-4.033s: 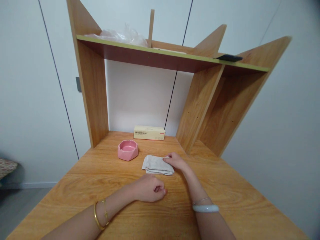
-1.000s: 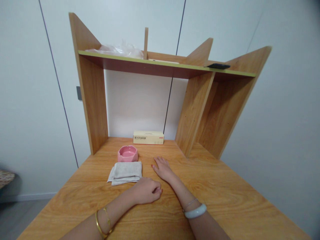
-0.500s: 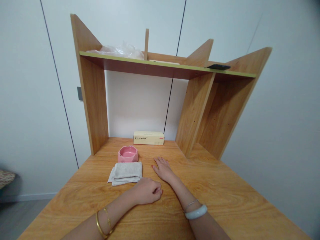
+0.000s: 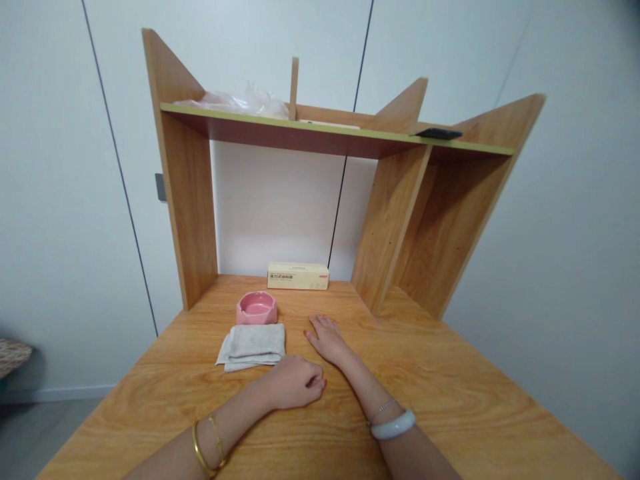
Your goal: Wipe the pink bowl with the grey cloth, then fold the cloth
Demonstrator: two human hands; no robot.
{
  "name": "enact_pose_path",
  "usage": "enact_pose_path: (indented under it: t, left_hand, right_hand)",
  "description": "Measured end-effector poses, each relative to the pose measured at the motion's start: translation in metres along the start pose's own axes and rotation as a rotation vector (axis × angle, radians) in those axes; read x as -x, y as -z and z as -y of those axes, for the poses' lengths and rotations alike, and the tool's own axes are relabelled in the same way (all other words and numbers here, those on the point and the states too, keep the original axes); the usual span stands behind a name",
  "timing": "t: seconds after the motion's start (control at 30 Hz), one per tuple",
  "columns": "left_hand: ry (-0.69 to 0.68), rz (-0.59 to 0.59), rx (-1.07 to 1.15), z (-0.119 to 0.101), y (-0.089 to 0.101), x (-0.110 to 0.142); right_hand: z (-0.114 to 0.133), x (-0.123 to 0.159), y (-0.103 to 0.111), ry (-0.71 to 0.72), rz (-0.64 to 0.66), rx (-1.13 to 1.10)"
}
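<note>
My right hand (image 4: 326, 338) lies flat on the wooden desk (image 4: 450, 393), fingers stretched out, holding nothing. A folded grey cloth (image 4: 251, 345) sits just to its left, apart from it. My left hand (image 4: 295, 381) rests on the desk in a loose fist, close below the cloth, with nothing visible in it. A pink ashtray (image 4: 256, 307) stands right behind the cloth.
A cream box (image 4: 298, 275) lies at the back of the desk against the wall. The wooden hutch (image 4: 186, 200) rises behind, its shelf carrying a crumpled plastic bag (image 4: 235, 101) and a dark flat object (image 4: 439, 133). The desk edge drops off on the left.
Four seconds ago my right hand touched the cloth right of the ashtray. The cloth now lies in front of the ashtray, and the right hand rests flat beside it. Left fist unchanged.
</note>
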State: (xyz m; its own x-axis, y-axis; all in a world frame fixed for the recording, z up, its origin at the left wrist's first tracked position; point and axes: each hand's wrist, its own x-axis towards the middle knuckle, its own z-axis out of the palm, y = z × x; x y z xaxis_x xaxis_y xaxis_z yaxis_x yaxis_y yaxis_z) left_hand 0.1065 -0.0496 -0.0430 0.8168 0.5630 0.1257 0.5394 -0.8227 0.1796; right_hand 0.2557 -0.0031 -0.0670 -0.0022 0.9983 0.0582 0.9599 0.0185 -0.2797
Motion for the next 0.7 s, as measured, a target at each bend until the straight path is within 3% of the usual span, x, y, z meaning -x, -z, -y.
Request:
enact_pose_path:
  t: [0.7]
  left_hand:
    - [0.005, 0.008, -0.021, -0.0007, 0.0011, 0.0001]
  right_hand:
    - [0.0012, 0.0009, 0.0011, -0.007, 0.005, 0.011]
